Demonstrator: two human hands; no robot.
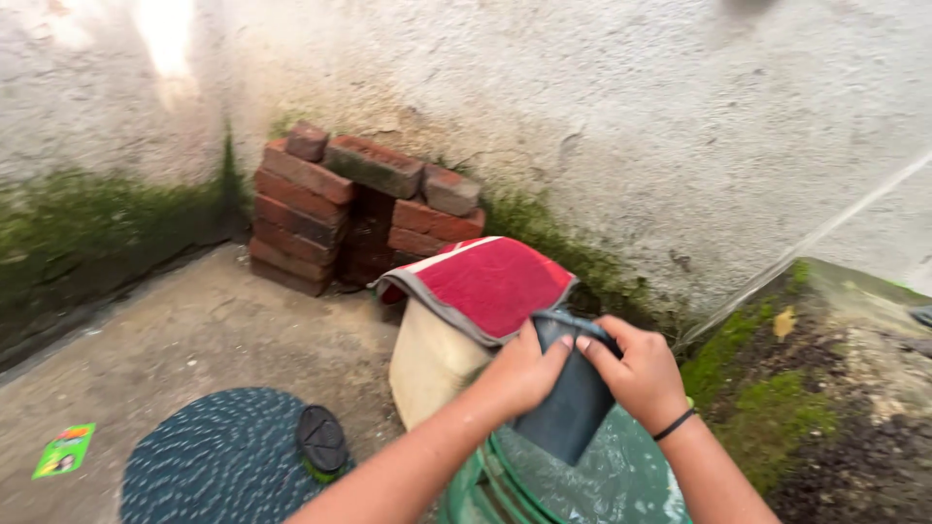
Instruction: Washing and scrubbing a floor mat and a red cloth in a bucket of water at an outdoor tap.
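Now both hands hold a dark grey, soft, folded pouch-like thing (568, 398) over a green round plastic lid (602, 480). Left hand (519, 374) grips its left edge, fingers (555, 351) pressed tight on it. Right hand (636, 374) clamps the top & right side, w/ a black band (674, 424) on the wrist. Just behind sits a cream bucket (427, 364) w/ a red cloth (490, 283) draped on top. Red bricks (354, 209) are stacked by the mossy wall (631, 116). A dark round woven mat (223, 461) lies on the ground at left, black cap (321, 442) on its edge.
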